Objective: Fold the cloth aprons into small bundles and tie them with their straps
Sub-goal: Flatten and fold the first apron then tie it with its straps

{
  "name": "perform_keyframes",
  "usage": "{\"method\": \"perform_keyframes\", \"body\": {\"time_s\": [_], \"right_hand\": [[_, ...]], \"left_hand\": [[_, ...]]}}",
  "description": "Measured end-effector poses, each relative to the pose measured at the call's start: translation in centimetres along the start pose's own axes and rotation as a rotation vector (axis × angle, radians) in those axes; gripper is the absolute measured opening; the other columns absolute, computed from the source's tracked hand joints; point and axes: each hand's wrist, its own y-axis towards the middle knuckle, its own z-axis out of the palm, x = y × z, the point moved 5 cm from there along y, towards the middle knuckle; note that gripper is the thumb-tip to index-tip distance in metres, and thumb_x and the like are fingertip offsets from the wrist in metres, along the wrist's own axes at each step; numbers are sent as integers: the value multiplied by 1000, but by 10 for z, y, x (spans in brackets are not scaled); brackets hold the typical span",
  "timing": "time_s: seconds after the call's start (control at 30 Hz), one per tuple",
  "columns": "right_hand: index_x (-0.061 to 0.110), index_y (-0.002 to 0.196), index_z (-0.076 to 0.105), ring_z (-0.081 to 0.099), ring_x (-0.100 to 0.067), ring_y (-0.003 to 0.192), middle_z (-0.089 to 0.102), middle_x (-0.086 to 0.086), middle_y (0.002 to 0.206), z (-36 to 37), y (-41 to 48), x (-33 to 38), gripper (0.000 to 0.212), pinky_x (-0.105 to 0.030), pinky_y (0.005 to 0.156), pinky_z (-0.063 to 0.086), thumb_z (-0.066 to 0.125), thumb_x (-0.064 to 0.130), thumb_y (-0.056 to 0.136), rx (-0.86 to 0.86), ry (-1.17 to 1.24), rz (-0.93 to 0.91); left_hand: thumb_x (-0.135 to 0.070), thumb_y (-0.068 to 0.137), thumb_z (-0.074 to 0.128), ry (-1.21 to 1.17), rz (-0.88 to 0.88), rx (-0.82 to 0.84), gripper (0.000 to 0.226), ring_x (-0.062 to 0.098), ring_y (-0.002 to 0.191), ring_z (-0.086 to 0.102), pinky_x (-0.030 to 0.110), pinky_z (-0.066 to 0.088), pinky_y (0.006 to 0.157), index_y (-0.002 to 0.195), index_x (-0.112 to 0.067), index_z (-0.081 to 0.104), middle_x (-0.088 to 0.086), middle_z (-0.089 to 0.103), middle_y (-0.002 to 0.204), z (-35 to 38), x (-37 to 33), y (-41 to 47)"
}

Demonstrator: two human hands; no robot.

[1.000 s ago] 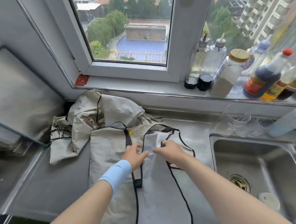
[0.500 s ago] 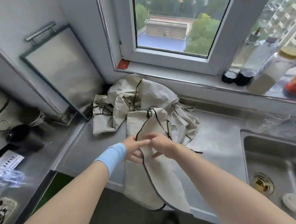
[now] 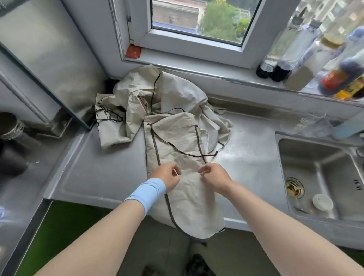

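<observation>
On the steel bench (image 3: 101,175) straight before me lies the folded apron (image 3: 176,137), its lower end hanging over the edge at 6 o'clock. My left grip (image 3: 166,176) and right grip (image 3: 214,176), fingers curled, each pinch its cloth; more aprons (image 3: 136,100) are heaped at 11 o'clock.

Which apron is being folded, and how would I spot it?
Find the sink; the counter runs left of it. The beige apron lies long and flat there, its end hanging over the front edge, unlike the crumpled heap by the window.
</observation>
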Motion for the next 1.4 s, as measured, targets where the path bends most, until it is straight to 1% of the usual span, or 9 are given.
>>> {"method": "perform_keyframes", "body": {"time_s": [0.2, 0.3, 0.47, 0.6, 0.73, 0.93, 1.1, 1.27, 1.4], "right_hand": [[28, 81, 58, 59, -18, 85, 55, 11, 84, -15, -54, -67, 14, -27, 70, 43, 54, 15, 77, 47, -331, 12], [35, 96, 48, 53, -22, 99, 44, 7, 101, -3, -71, -99, 28, -29, 73, 38, 63, 25, 75, 164, -579, -64], [32, 96, 41, 52, -21, 92, 45, 5, 103, 15, -84, -109, 45, -32, 73, 40, 70, 51, 68, 116, -526, -145], [29, 103, 48, 55, -20, 93, 51, 6, 104, 7, -89, -95, 41, -37, 82, 47, 59, 58, 77, 84, -372, -162], [33, 101, 56, 60, -16, 89, 63, 13, 99, -10, -94, -78, 36, -32, 75, 48, 57, 58, 76, 6, -213, -170], [29, 103, 64, 64, -21, 80, 70, 7, 86, -24, -103, -48, 22, -32, 69, 52, 56, 36, 84, -238, -212, -282], [30, 112, 50, 58, -12, 85, 52, 15, 105, -33, -110, -39, 36, -31, 72, 51, 64, 33, 79, -250, -112, -418], [21, 87, 57, 55, -19, 70, 55, 8, 85, -31, -114, -21, 10, -34, 60, 47, 63, 25, 80, -354, -249, -518], [22, 80, 58, 51, -18, 60, 59, 8, 71, -35, -122, -28, 7, -30, 55, 43, 64, 22, 76, -466, -235, -504]], "left_hand": [[-43, 68, 77, 138, 171, 275, 31, 17, 86, 59, 27, 47, 76, 87, -29, 57, -7, 58, 92, 72, -43, -21], [-55, 55, 80, 362, 270, 270, 57, 17, 94, 46, 30, 40, 75, 95, -28, 49, -6, 46, 102, 97, -54, -39], [-60, 51, 79, 717, 378, 246, 80, 22, 111, 34, 41, 41, 94, 109, -23, 40, 0, 34, 118, 133, -56, -68], [-22, 74, 69, 619, 400, 79, 44, 24, 110, 41, 33, 43, 86, 110, -23, 44, 2, 39, 118, 121, -69, -69], [-20, 82, 63, 281, 231, -9, 13, 21, 86, 57, 26, 43, 73, 92, -26, 57, -2, 61, 96, 77, -80, -66], [-21, 79, 62, 223, 215, -259, 16, 21, 67, 47, 25, 36, 60, 75, -24, 47, -7, 53, 72, 28, -96, -76], [-16, 73, 58, 185, 159, -127, 15, 17, 67, 49, 27, 47, 69, 67, -26, 49, -9, 55, 71, 23, -92, -76], [-17, 74, 56, 293, 224, -93, 12, 20, 77, 57, 28, 49, 76, 65, -25, 52, -6, 61, 78, 20, -107, -79], [-19, 76, 60, 257, 219, -123, 13, 18, 75, 53, 26, 46, 72, 69, -25, 52, -4, 60, 81, 24, -107, -85]]}}
